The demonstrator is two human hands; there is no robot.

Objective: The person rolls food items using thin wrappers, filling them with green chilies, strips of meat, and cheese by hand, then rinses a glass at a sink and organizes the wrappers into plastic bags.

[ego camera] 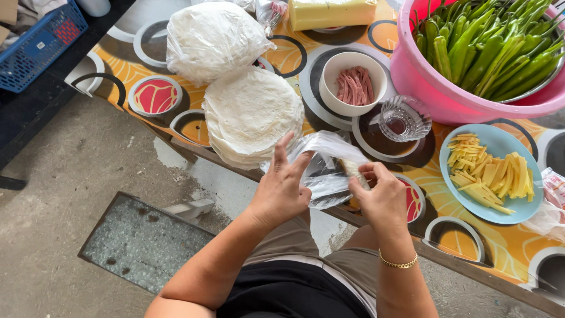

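My left hand (281,189) and my right hand (381,197) are both closed on a clear plastic bag (327,154) at the near edge of the table. A pale rolled item (355,169) shows inside the bag by my right fingers. Just beyond my left hand lies a stack of thin white round wrappers (251,113). A second stack wrapped in plastic (210,36) sits farther back.
A white bowl of pink meat strips (354,83), a small glass dish (402,119), a blue plate of yellow sticks (492,172) and a pink basin of green chillies (486,53) stand on the patterned orange tablecloth (471,241). A blue crate (36,47) is far left.
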